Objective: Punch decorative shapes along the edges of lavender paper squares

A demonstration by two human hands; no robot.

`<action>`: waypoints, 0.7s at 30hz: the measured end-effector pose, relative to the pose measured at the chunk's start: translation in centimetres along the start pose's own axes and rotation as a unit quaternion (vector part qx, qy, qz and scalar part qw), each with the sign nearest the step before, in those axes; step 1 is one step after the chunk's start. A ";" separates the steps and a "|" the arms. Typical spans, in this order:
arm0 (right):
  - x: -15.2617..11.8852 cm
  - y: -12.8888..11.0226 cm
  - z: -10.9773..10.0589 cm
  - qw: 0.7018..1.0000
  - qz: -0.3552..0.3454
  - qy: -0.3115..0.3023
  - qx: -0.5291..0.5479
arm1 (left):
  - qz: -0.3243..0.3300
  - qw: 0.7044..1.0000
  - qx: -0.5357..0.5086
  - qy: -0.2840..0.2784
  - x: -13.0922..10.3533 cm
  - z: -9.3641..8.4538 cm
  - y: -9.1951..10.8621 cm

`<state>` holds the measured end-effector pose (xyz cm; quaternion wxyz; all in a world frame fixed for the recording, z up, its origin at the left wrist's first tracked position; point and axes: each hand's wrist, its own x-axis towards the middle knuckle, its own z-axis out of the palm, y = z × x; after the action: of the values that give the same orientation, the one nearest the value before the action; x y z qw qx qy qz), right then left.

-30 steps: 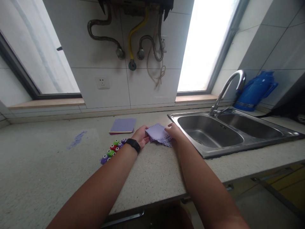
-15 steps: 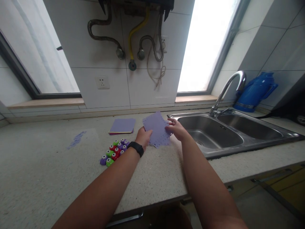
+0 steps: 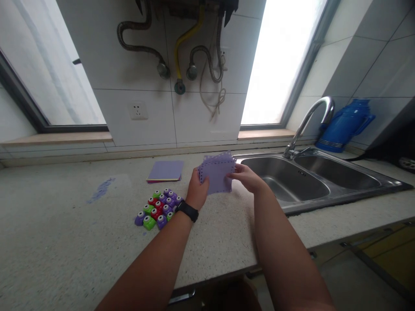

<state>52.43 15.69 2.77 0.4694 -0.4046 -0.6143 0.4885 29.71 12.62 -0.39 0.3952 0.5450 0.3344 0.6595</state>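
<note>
Several sheets of purple paper (image 3: 218,177), with rows of small punched holes along their edges, are held up over the counter between my hands. My left hand (image 3: 197,188), with a black watch at the wrist, pinches their left side, thumb in front. At the right edge, my right hand (image 3: 248,177) grips the sheets between thumb and fingers. Left of my left wrist sits a cluster of small craft punches (image 3: 157,207) in purple, green and red, with eye-like tops. Behind them lies a neat stack of coloured paper (image 3: 165,170), purple on top.
Small purple paper scraps (image 3: 102,190) lie on the speckled counter (image 3: 58,233) at the left. To the right is a double steel sink (image 3: 285,179) with a curved tap (image 3: 311,121). A blue thermos jug (image 3: 345,125) leans in the corner. Hoses and pipes hang on the tiled wall.
The purple sheets have turned and been drawn more evenly together, their punched edges now along the top and left. Both hands keep hold. The view has shifted slightly.
</note>
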 end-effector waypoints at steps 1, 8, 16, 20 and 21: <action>0.0 0.1 0.0 1.000 -0.001 -0.001 0.002 | 0.000 1.000 0.007 -0.002 -0.2 0.0 -0.1; 0.0 0.3 0.0 1.000 0.012 0.004 0.004 | 0.022 0.999 0.045 -0.013 -0.6 -0.3 0.0; -0.2 0.2 0.3 1.000 0.004 -0.016 0.021 | 0.054 0.996 0.073 -0.023 -0.6 -0.6 0.2; -0.1 0.8 0.3 0.999 0.005 -0.016 0.028 | 0.044 0.995 0.083 -0.018 -1.0 -0.5 0.3; -0.1 0.9 0.4 0.999 0.009 -0.016 0.029 | 0.038 0.996 0.083 -0.019 -1.0 -0.5 0.2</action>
<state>52.09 15.70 1.80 0.4666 -0.3888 -0.6037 0.5164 29.31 11.58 -0.73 0.3295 0.6008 0.3595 0.6334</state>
